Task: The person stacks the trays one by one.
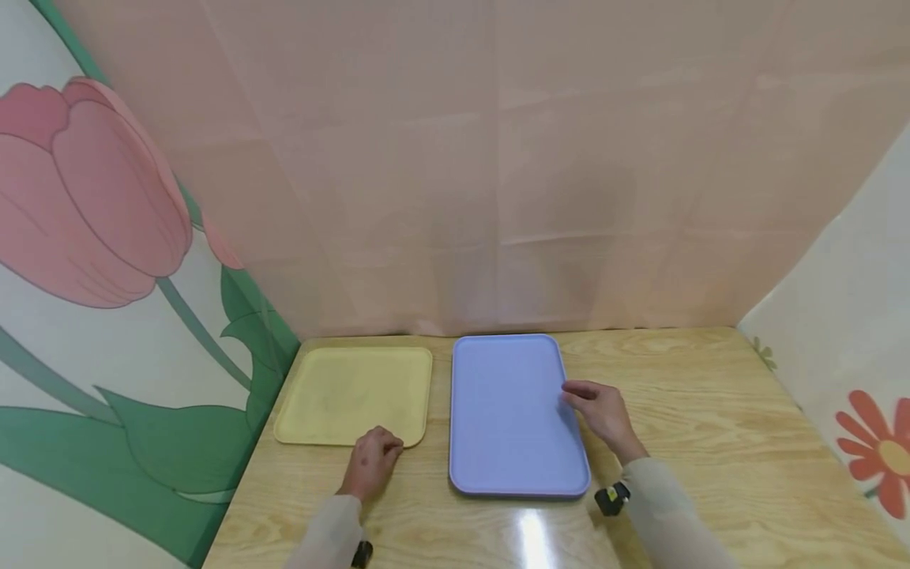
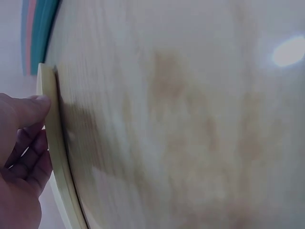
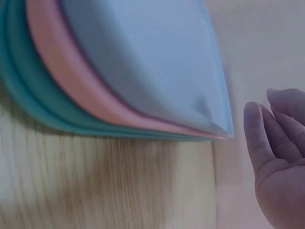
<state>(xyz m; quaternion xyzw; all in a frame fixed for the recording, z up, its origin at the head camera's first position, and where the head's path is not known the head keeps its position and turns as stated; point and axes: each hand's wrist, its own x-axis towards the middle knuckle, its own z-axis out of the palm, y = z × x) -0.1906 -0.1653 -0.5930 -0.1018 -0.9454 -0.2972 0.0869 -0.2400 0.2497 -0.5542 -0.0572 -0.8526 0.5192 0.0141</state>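
Observation:
A yellow tray [image 1: 359,395] lies flat at the left of the wooden table. My left hand [image 1: 373,462] is at its front edge near the right corner. In the left wrist view the thumb [image 2: 35,109] lies against the tray's rim [image 2: 53,129], with curled fingers at the rim's upper edge below it. A lavender-blue tray [image 1: 515,411] tops a stack in the middle, over pink [image 3: 90,102] and teal [image 3: 52,112] trays. Beside the stack's right edge is my right hand [image 1: 600,411], fingers nearly straight; the right wrist view shows a gap between them and the trays.
The wooden table [image 1: 711,427] extends to the right of the stack. A pinkish cloth [image 1: 498,166] hangs behind its far edge. Flower-printed panels stand at the left [image 1: 107,356] and right [image 1: 846,340].

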